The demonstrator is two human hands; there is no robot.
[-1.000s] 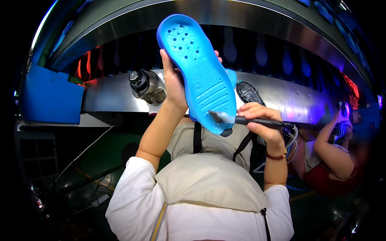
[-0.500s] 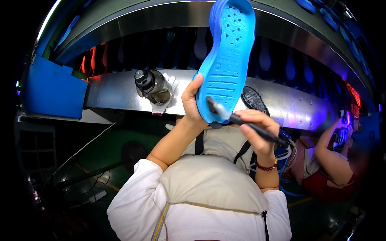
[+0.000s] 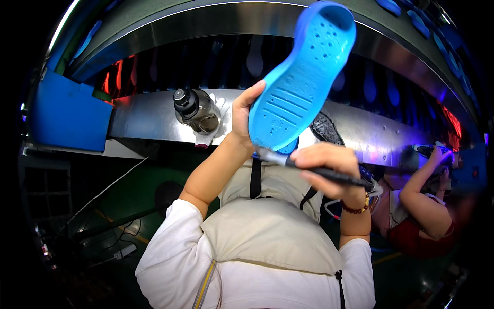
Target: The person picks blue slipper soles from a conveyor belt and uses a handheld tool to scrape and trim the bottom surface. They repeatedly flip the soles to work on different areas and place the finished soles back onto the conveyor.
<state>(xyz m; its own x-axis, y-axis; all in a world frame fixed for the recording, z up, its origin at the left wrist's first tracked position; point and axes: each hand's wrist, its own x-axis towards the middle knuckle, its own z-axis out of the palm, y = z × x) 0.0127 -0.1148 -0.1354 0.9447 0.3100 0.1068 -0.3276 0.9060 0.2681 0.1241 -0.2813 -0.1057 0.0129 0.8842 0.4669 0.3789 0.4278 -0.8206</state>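
My left hand (image 3: 244, 117) is closed on the heel end of a blue shoe sole (image 3: 296, 92), its thumb along the left edge. The sole tilts up and away to the right, with its grooved, perforated face toward me. My right hand (image 3: 332, 166) grips a brush (image 3: 274, 156) with a dark handle and a silvery ferrule. The brush's tip lies at the near heel edge; whether it touches the sole cannot be made out. Blue material shows under the heel, partly hidden. Behind my right hand, a dark textured shoe part (image 3: 325, 129) rests on the bench.
A dark drink bottle (image 3: 198, 113) stands on the metal bench (image 3: 149, 116), with a white glove (image 3: 222, 105) beside it. Beyond runs a dark recess holding several soles. A blue box (image 3: 69, 113) is at left. At right, another person's arm (image 3: 419, 180) reaches to the bench.
The sole has swung rightward at its toe end. My brush has moved from the sole's heel face down to the near heel edge, and its tip has shifted slightly left.
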